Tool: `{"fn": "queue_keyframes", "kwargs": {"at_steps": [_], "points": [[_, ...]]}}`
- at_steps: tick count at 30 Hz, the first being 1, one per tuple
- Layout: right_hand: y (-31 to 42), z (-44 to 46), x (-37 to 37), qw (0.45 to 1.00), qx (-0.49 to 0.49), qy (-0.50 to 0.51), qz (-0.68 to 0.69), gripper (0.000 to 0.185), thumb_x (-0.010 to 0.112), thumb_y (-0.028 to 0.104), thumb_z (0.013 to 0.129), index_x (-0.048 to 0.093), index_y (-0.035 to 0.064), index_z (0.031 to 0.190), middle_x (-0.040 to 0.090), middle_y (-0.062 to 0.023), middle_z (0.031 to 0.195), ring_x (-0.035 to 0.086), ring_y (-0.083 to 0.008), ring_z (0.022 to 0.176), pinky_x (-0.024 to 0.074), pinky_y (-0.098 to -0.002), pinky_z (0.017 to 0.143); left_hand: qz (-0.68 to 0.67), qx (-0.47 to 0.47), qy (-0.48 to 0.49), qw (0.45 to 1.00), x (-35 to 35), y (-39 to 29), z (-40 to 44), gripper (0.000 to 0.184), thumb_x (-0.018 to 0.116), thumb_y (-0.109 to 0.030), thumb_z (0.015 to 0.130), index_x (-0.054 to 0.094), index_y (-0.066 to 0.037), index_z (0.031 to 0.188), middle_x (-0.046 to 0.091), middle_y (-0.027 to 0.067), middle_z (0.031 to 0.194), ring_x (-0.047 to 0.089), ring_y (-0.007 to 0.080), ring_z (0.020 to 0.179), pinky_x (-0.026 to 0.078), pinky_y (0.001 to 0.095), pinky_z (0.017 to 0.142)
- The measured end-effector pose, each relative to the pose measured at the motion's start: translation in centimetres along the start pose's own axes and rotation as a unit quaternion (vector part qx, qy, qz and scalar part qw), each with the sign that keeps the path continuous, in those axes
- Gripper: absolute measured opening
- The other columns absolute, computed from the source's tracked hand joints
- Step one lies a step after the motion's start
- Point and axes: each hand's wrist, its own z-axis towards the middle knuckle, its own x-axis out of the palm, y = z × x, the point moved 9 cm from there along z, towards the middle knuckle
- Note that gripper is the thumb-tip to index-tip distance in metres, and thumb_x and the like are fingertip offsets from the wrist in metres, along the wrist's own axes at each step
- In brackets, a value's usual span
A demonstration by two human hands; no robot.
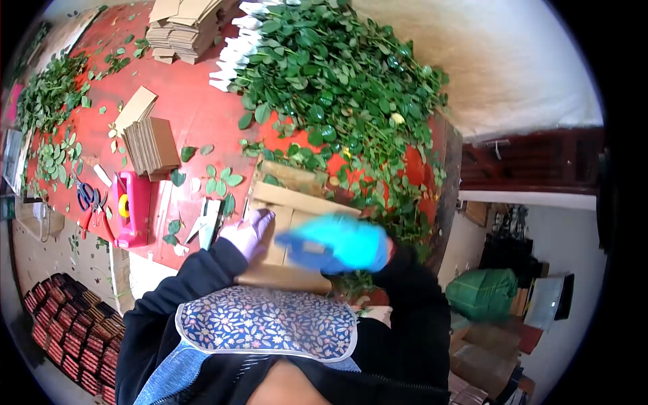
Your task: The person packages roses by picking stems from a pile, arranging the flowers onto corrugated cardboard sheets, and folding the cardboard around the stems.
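Observation:
A folded piece of brown cardboard [273,253] lies in front of my body, against a wooden board [290,174] at its far side. My left hand [247,234], in a thin purple glove, grips the cardboard's left edge with its fingers together. Over the right part of the cardboard is my right hand [347,244], in a bright blue glove and smeared by motion. A darker blue patch shows under its fingers; whether that is a held thing or part of the glove, I cannot tell. Beside my left hand lies a white-and-green tool [209,219], perhaps a stapler.
Leafy stems [324,74] with white-wrapped heads cover the far right of the red table [202,111]. Cardboard stacks [152,148] stand left of centre and at the back. A pink tape dispenser [135,209], scissors [88,196] and red-handled pliers [96,216] lie on the left.

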Motion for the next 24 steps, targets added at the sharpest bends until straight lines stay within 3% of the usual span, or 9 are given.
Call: {"fn": "queue_keyframes", "kwargs": {"at_steps": [3,4,6,8,11,15,20,22,24], "points": [[-4.3,7.3,-9.3,0.985,-0.036,-0.168,-0.027,0.043,0.068,0.029,0.088,0.063,0.0064,0.124,0.07,-0.0182,0.103,0.066,-0.0369,0.093,0.0535,-0.0417,0.081,-0.012,-0.021,0.037,0.999,-0.7,-0.3,0.8,0.076,0.073,-0.013,0.075,0.041,-0.006,0.143,0.048,0.0152,0.137,0.058,0.0339,0.114,0.053,0.0388,0.088],[-6.1,10.4,-12.0,0.974,0.021,-0.162,-0.157,0.041,0.066,0.029,0.088,0.063,0.0066,0.123,0.069,-0.0199,0.103,0.066,-0.0388,0.093,0.0529,-0.044,0.081,0.0,-0.014,0.036,0.999,0.1,0.3,1.0,0.076,0.073,-0.014,0.075,0.041,-0.006,0.143,0.048,0.0148,0.138,0.059,0.0335,0.113,0.054,0.039,0.086],[-13.6,16.2,-14.9,0.949,0.074,-0.191,-0.239,0.029,0.059,0.024,0.091,0.064,0.0074,0.114,0.069,-0.0212,0.094,0.067,-0.0375,0.082,0.0517,-0.048,0.072,0.027,-0.005,-0.019,0.999,-0.3,0.4,1.0,0.05,0.052,-0.009,0.088,0.047,-0.006,0.137,0.053,0.0112,0.134,0.066,0.0306,0.101,0.057,0.0391,0.078],[-12.1,15.8,-18.2,0.892,0.089,-0.241,-0.373,0.025,0.058,0.026,0.091,0.064,0.0076,0.106,0.068,-0.0207,0.089,0.066,-0.04,0.082,0.0501,-0.0513,0.073,0.058,0.019,-0.082,0.995,-1.5,-4.2,-1.7,0.044,0.048,-0.008,0.092,0.05,-0.008,0.136,0.056,0.0097,0.133,0.066,0.0271,0.103,0.057,0.0361,0.079],[-18.3,17.4,-18.3,0.895,0.188,-0.212,-0.345,0.023,0.059,0.027,0.089,0.062,0.0075,0.1,0.068,-0.0193,0.083,0.064,-0.0411,0.08,0.0495,-0.0524,0.072,0.021,0.03,-0.054,0.998,-1.8,-4.7,-1.5,0.045,0.049,-0.006,0.091,0.049,-0.005,0.136,0.057,0.0139,0.126,0.066,0.0307,0.096,0.056,0.0383,0.078],[-15.8,15.1,-14.3,0.853,0.151,-0.186,-0.465,0.021,0.062,0.02,0.081,0.061,0.0059,0.098,0.066,-0.0186,0.079,0.066,-0.038,0.079,0.0503,-0.052,0.069,-0.004,0.061,-0.033,0.998,-2.4,-5.6,-1.9,0.044,0.048,-0.004,0.09,0.045,0.001,0.133,0.058,0.0196,0.112,0.065,0.0335,0.087,0.055,0.0426,0.072],[-16.0,11.9,-11.1,0.88,0.17,-0.124,-0.426,0.034,0.058,0.01,0.08,0.062,0.0103,0.114,0.065,-0.0187,0.095,0.064,-0.0378,0.085,0.0515,-0.0478,0.072,-0.024,0.044,0.016,0.999,-1.4,-4.2,-1.2,0.042,0.049,-0.004,0.089,0.045,0.004,0.13,0.057,0.0201,0.11,0.065,0.0339,0.087,0.055,0.0431,0.071],[-12.0,9.9,-12.5,0.884,0.188,-0.118,-0.411,0.036,0.06,0.014,0.082,0.061,0.0138,0.118,0.065,-0.0171,0.096,0.064,-0.0374,0.086,0.0519,-0.0471,0.072,-0.008,0.069,-0.05,0.996,-1.6,-6.3,-2.9,0.055,0.067,-0.013,0.084,0.046,-0.002,0.133,0.056,0.0203,0.112,0.065,0.0374,0.082,0.054,0.0459,0.068],[-6.7,8.9,-15.2,0.858,0.117,-0.249,-0.434,0.035,0.063,0.018,0.083,0.062,0.0156,0.118,0.065,-0.0144,0.095,0.065,-0.0365,0.08,0.0512,-0.0478,0.069,0.005,0.061,-0.043,0.997,-1.9,-6.3,-3.2,0.058,0.069,-0.014,0.082,0.046,-0.003,0.135,0.054,0.0193,0.117,0.065,0.037,0.085,0.054,0.0451,0.07]]}}
